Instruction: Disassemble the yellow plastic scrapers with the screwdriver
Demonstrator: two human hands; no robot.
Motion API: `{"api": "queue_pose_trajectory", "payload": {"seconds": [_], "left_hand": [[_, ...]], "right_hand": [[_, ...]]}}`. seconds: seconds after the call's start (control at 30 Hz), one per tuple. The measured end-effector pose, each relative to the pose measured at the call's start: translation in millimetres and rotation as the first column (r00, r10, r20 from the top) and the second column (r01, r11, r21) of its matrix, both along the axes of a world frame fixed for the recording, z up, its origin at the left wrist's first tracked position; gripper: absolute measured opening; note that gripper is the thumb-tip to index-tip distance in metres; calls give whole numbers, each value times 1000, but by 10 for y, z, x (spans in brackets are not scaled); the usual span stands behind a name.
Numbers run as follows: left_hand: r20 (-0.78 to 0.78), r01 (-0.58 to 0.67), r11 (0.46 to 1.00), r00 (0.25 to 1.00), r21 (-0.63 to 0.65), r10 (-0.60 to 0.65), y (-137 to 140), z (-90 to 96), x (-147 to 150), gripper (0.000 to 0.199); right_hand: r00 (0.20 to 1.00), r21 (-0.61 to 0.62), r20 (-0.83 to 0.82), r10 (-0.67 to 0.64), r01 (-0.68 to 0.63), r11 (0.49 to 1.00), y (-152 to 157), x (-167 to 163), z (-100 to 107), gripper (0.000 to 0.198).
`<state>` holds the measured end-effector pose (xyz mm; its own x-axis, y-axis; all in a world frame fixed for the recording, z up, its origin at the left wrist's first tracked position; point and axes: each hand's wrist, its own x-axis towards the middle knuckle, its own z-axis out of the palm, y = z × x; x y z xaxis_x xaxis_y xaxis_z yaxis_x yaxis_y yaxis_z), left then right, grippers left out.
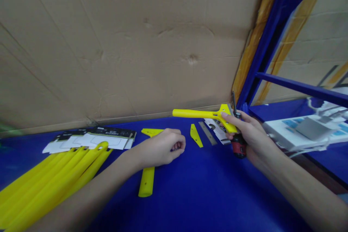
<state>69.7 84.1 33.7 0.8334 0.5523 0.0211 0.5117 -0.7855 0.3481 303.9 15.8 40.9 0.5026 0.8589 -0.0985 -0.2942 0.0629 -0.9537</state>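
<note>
My right hand (248,136) grips a yellow scraper (198,113) by its head, the handle pointing left and a blade along the head's right edge. The same hand also holds a screwdriver (239,146) with a black and red handle, its shaft upward. My left hand (165,146) is closed, fingers curled; whatever is in them, if anything, is hidden. Partly beneath it lies another yellow scraper body (146,181). Between the hands are a small yellow cover plate (196,135) with holes and a flat grey blade (208,133). A printed card (217,130) sits beside the blade, partly covered.
Several long yellow handles (59,177) lie at the left, by a fanned stack of printed cards (106,138). Cardboard (136,43) stands behind the blue table (190,195). On the right are a blue metal frame (268,43) and a white power strip (280,134) with cables.
</note>
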Motion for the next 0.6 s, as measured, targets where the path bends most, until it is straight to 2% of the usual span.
{"api": "queue_pose_trajectory", "payload": {"seconds": [0.2, 0.33, 0.47, 0.6], "left_hand": [[73, -146, 987, 987, 71, 141, 64, 37, -135, 6], [38, -209, 974, 978, 91, 207, 43, -35, -194, 37], [-2, -219, 969, 975, 115, 221, 32, -125, -94, 42], [-22, -218, 967, 975, 131, 222, -7, -139, 63, 46]], "right_hand": [[1000, 4, -3, 15, -15, 1000, -11, 4, 16, 25], [999, 0, -11, 36, -36, 999, -22, -24, 22, 25], [997, -5, -21, 76, -76, 997, -32, -55, -4, 25], [997, -12, -22, 80, -80, 997, -28, -51, -19, 24]]}}
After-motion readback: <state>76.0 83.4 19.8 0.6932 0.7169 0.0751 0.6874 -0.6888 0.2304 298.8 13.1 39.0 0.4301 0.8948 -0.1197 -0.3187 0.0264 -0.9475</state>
